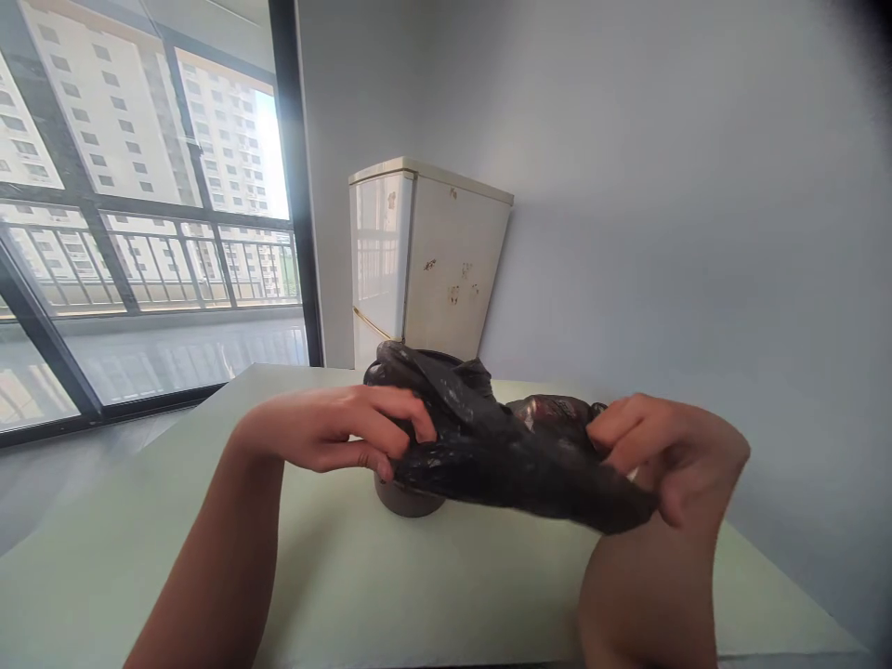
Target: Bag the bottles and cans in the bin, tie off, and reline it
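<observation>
Beyond the pale table (334,595), a white fridge (452,251) is standing at twelve o'clock in the head view. Centrally, a black bag (502,469) is partly hiding a container (411,502); the left hand (348,427) is pinching its nine-o'clock edge, the right hand (648,441) its three-o'clock end. It is looking light, limp, slippery, best held by bunched edges.

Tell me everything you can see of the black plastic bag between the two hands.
The black plastic bag looks thin, glossy and crumpled, with creases and pale highlights. It is stretched sideways between the left hand and the right hand, both gripping it, its lower edge slanting down rightward. It is held above the pale green table, in front of a round brown container, hiding much of it; whether they touch is unclear. Its opening cannot be made out.
</observation>
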`<state>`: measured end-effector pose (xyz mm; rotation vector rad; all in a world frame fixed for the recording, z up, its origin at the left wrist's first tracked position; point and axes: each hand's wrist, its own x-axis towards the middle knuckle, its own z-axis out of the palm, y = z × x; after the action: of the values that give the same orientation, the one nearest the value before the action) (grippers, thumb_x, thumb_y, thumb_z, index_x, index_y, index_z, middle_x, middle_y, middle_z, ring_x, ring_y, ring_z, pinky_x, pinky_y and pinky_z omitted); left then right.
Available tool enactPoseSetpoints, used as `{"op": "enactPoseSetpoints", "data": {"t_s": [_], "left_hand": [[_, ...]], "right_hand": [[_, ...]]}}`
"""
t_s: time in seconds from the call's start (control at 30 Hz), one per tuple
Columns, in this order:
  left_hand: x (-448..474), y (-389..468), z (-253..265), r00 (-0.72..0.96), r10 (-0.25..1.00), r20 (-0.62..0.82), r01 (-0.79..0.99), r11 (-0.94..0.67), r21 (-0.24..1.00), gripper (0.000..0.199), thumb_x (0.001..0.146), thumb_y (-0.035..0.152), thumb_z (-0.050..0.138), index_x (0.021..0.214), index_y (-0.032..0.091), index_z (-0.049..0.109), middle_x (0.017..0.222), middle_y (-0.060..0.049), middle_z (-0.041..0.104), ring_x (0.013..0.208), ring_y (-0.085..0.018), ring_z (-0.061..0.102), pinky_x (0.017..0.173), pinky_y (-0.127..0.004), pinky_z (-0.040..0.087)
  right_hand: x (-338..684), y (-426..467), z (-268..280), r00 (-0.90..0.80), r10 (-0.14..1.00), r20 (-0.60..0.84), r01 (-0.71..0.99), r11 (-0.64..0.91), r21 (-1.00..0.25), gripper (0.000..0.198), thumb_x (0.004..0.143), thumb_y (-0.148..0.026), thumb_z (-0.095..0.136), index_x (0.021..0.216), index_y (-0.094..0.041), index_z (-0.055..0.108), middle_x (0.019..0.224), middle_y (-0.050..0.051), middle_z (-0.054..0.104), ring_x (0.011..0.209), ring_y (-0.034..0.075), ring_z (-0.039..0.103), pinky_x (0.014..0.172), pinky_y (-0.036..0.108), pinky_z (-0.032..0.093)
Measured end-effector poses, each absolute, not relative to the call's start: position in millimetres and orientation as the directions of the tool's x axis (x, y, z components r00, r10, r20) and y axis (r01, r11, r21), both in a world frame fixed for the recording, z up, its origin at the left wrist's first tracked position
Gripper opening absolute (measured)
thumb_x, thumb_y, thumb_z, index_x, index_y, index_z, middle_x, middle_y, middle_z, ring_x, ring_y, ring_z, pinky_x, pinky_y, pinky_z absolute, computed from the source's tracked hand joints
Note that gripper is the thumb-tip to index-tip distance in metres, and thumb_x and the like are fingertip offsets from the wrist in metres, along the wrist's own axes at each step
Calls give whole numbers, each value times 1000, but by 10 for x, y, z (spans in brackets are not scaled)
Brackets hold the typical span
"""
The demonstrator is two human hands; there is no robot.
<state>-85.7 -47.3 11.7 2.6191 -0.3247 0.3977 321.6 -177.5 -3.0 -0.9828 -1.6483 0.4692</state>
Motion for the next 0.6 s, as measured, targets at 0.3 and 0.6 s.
{"op": "enactPoseSetpoints", "data": {"t_s": [0.3, 0.6], "left_hand": [[-822, -431, -26, 838, -150, 524, -426, -780, 458, 17, 98, 33, 62, 87, 29, 74, 61, -4, 64, 50, -18, 62, 55, -30, 54], [-864, -355, -114, 184, 61, 981, -630, -759, 165, 53, 92, 50, 69, 52, 23, 46, 32, 5, 26, 28, -11, 29, 37, -26, 40]], "right_hand": [[1534, -1630, -38, -436, 846, 308, 422, 494, -760, 47, 77, -33, 89, 122, -29, 74, 102, 3, 69, 88, 21, 62, 73, 31, 53], [1793, -1422, -12, 161, 814, 558, 6, 565, -825, 19, 91, -39, 78, 86, -20, 74, 69, -3, 54, 61, 10, 43, 57, 23, 39]]}}
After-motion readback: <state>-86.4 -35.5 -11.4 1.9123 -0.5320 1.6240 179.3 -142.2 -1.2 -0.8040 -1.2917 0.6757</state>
